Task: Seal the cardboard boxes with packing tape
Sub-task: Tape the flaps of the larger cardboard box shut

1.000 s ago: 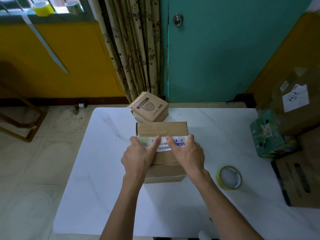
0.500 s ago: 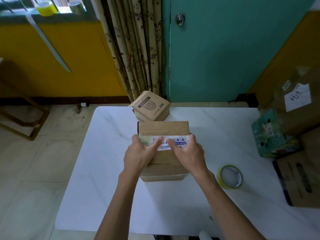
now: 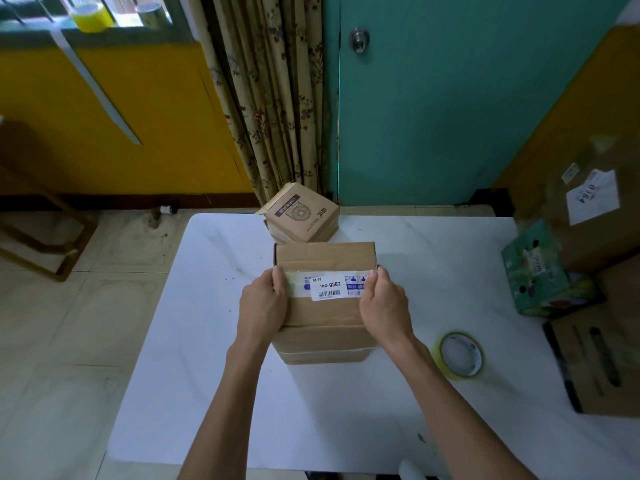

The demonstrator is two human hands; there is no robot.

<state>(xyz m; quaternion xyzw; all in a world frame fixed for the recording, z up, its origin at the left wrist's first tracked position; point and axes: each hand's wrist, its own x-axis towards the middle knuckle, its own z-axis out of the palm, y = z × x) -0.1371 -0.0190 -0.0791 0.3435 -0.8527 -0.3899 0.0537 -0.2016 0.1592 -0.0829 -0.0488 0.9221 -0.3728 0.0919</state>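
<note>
A brown cardboard box stands in the middle of the white table, its top flaps closed and a white shipping label across the seam. My left hand grips the box's left edge and my right hand grips its right edge. Both thumbs lie on top at the ends of the label strip, and the fingers go down the sides out of sight. A yellow roll of packing tape lies flat on the table to the right of my right forearm.
A smaller printed cardboard box sits tilted at the table's far edge, just behind the main box. A green carton and larger brown boxes crowd the right side. Another yellow tape roll is on the windowsill.
Both hands slid apart from the middle of the label to the box's left and right edges, uncovering the label. The box stayed in place.
</note>
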